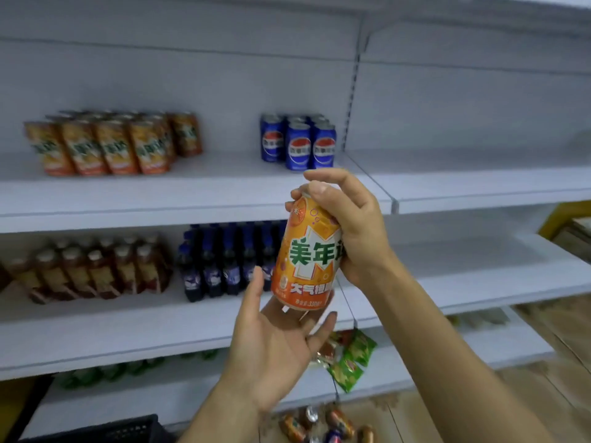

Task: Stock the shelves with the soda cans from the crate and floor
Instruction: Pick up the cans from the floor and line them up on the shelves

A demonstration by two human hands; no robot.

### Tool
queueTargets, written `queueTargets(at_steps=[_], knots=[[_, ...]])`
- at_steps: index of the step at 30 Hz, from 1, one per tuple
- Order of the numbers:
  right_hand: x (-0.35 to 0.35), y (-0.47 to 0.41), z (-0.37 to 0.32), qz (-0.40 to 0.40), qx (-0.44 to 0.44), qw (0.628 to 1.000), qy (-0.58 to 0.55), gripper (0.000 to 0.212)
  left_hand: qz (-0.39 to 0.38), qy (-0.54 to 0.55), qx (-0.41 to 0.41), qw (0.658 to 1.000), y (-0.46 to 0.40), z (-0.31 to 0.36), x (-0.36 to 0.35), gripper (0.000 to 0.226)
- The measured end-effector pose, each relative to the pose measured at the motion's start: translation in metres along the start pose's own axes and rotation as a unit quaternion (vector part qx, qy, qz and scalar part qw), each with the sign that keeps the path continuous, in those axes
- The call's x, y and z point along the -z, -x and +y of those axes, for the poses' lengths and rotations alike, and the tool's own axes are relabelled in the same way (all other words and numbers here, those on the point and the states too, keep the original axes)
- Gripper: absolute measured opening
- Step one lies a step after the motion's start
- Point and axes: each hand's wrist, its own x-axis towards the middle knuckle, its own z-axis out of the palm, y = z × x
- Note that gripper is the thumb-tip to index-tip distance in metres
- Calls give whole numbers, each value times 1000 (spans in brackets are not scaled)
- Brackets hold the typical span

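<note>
My right hand (350, 225) grips an orange soda can (307, 254) with green lettering from its right side and top, holding it upright in front of the shelves. My left hand (275, 343) is open, palm up, just under the can's base with fingers spread; whether it touches the can is unclear. On the upper white shelf (192, 199) stand several matching orange cans (105, 145) at the left and several blue cans (299, 143) toward the middle. The corner of a dark crate (128, 428) shows at the bottom left. More cans (323, 423) lie on the floor at bottom centre.
The middle shelf (128, 334) holds brown drink bottles (89, 270) and dark blue bottles (224, 260). Green snack packets (351, 359) and green bottles (96, 375) sit on the lower shelf. The shelf bay to the right (479, 183) holds nothing visible. Wooden floor lies at the right.
</note>
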Motion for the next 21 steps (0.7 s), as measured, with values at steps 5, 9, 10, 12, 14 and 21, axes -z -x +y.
queueTargets(at_steps=[5, 9, 10, 12, 14, 21], knots=[[-31, -43, -11, -61, 34, 998, -3, 18, -104, 18, -55, 993, -3, 27, -11, 84], [-62, -76, -6, -109, 31, 993, 25, 14, -98, 27, -128, 987, -15, 61, -8, 84], [-70, -85, -5, -124, 24, 991, 35, 15, -99, 27, -141, 985, -18, 71, -7, 84], [-83, -103, -4, -153, 11, 986, 64, 25, -101, 25, -160, 982, -23, 91, -4, 86], [-91, -121, -3, -181, 4, 977, 108, 39, -99, 28, -169, 980, -29, 114, 0, 93], [-109, -190, -10, -302, -20, 900, 313, 72, -135, 8, -189, 972, -64, 200, 4, 83]])
